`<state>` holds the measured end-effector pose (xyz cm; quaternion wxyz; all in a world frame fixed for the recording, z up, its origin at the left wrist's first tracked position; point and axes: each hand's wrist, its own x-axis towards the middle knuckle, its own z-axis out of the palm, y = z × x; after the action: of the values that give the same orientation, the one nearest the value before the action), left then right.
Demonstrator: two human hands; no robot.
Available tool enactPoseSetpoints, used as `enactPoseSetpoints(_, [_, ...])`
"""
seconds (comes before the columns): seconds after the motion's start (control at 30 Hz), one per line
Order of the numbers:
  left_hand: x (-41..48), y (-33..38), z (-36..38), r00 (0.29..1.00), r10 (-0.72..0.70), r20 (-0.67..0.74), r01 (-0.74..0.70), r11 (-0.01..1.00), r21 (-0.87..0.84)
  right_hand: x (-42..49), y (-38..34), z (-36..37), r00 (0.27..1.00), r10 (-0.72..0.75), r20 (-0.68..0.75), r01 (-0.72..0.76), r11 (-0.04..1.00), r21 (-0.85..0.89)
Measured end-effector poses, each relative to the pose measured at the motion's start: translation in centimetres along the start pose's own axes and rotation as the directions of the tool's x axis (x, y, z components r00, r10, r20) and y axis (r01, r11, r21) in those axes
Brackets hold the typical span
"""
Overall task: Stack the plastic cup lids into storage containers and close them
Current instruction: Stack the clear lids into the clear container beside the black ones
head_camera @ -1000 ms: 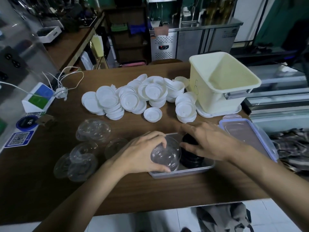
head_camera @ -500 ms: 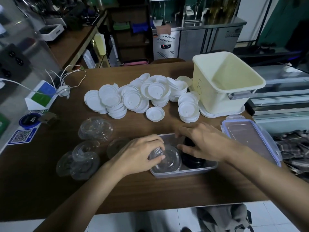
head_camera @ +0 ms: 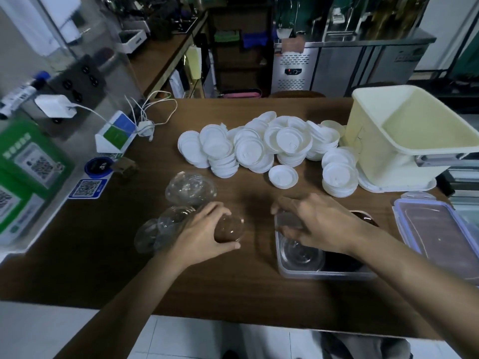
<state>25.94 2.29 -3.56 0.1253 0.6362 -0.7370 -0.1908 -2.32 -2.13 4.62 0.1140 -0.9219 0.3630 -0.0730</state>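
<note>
- The brown worktop (head_camera: 233,286) carries everything.
- A cream bin (head_camera: 383,161) stands far right, with white lids (head_camera: 259,149) heaped to its left.
- A blue-rimmed container lid (head_camera: 438,237) lies near right.
- The storage container (head_camera: 324,275) beside it holds a clear lid (head_camera: 300,253).
- The right hand (head_camera: 318,224) is over its far-left corner, fingers bent (too blurred to tell whether it grips).
- The left hand (head_camera: 204,237) grips a clear dome lid (head_camera: 230,229) left of the container.

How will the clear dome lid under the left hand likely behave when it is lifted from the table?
The clear dome lid looks thin and see-through, so it is probably very light and easy to dent in the left hand. Its glossy surface may slip. Its round rim could let it roll if dropped on edge.
</note>
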Motion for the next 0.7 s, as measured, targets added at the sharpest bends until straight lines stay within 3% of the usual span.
enactPoseSetpoints(0.3, [1.3, -1.7, 0.6, 0.998, 0.056, 0.005, -0.057, 0.998, 0.032, 2.3, -2.3, 0.6, 0.998, 0.051, 0.045, -0.051, 0.999, -0.001])
enactPoseSetpoints(0.5, [0.2, -2.5, -1.5, 0.988, 0.088, -0.130, -0.087, 0.996, 0.015, 4.3, -3.7, 1.6, 0.997, 0.035, 0.069, -0.036, 0.999, 0.008])
enactPoseSetpoints(0.6, [-1.6, -4.4, -3.1, 0.977, 0.060, -0.206, -0.050, 0.997, 0.054, 6.3, -5.3, 2.8, 0.991, -0.008, 0.130, 0.002, 0.999, 0.044])
enactPoseSetpoints(0.7, [-4.0, -7.1, -4.6, 0.968, -0.061, -0.243, 0.066, 0.998, 0.014, 9.0, -7.0, 4.8, 0.978, -0.043, 0.206, 0.023, 0.995, 0.099])
